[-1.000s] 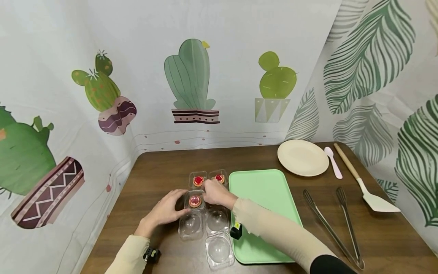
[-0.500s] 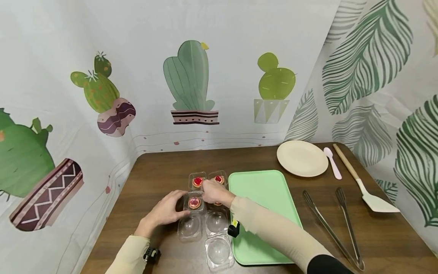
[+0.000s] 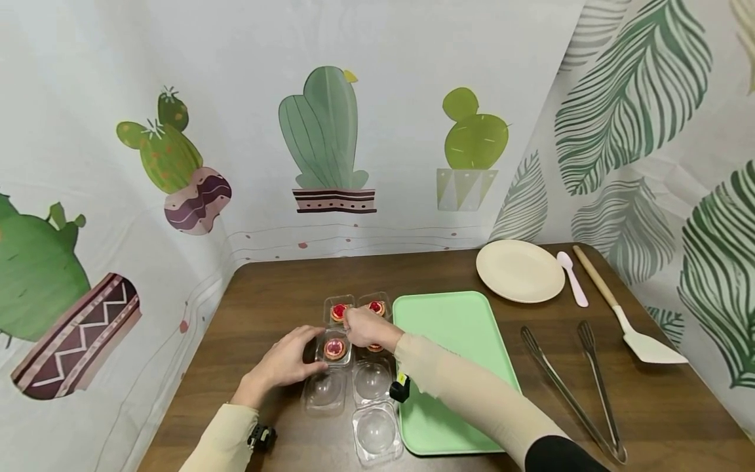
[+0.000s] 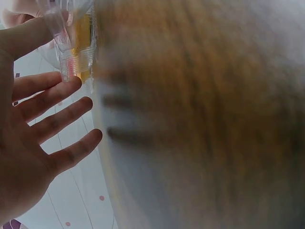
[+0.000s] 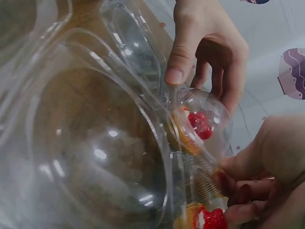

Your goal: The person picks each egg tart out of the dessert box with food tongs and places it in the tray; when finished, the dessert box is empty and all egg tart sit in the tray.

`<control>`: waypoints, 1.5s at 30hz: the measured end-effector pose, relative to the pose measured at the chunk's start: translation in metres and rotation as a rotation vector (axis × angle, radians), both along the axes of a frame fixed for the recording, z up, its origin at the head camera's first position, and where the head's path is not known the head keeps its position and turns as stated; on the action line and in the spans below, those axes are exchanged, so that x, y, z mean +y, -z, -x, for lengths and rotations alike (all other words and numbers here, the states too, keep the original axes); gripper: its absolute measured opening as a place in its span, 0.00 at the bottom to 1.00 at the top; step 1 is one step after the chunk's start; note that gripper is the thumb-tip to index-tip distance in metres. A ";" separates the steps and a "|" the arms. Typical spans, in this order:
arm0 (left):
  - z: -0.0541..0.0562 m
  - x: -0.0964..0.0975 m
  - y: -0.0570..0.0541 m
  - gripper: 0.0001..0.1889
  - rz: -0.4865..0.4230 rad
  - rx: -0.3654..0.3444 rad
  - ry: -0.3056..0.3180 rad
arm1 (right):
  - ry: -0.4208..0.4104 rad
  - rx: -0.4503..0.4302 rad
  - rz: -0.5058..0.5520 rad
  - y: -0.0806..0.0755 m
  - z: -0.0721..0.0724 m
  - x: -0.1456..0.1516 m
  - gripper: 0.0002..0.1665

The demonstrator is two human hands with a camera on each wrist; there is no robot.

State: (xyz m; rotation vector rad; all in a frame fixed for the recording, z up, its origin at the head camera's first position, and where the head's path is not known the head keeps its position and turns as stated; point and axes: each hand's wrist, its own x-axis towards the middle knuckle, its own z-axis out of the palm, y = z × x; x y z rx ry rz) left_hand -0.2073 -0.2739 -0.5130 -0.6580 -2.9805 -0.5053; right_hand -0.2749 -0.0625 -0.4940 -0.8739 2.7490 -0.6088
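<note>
My left hand (image 3: 283, 360) reaches round the left side of a clear domed plastic box (image 5: 224, 121), with a small tart (image 3: 335, 349) topped in pinkish red inside. In the left wrist view its thumb and index finger lie at the plastic and the other fingers are spread. My right hand (image 3: 366, 328), fingers curled, pinches the rim of this box on its right side, seen close in the right wrist view. Another red-topped tart (image 5: 212, 219) sits under the right hand, mostly hidden in the head view. Two more boxed tarts (image 3: 339, 312) stand just behind.
Clear domed plastic pieces (image 3: 377, 432) lie in front of the hands. A green tray (image 3: 466, 354) is under the right forearm. Farther right are a cream plate (image 3: 520, 271), a pink spoon (image 3: 573, 278), metal tongs (image 3: 566, 393) and a spatula (image 3: 628, 314).
My right hand has shifted slightly left, and a tart beneath it now partly shows. The near left plastic piece has slid a little left. The left hand has hardly moved.
</note>
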 end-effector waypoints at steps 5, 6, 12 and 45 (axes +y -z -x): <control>-0.001 0.000 0.002 0.37 -0.004 -0.006 -0.006 | -0.025 0.008 -0.001 0.001 0.002 -0.002 0.08; -0.001 0.000 0.002 0.37 -0.008 -0.009 -0.008 | -0.019 0.000 0.002 0.001 0.002 -0.002 0.09; -0.002 0.001 0.000 0.37 -0.010 -0.013 -0.007 | 0.009 -0.034 0.030 0.001 0.004 -0.001 0.12; -0.001 -0.002 -0.002 0.39 -0.024 0.002 0.013 | 0.035 -0.148 0.109 -0.009 0.009 0.003 0.08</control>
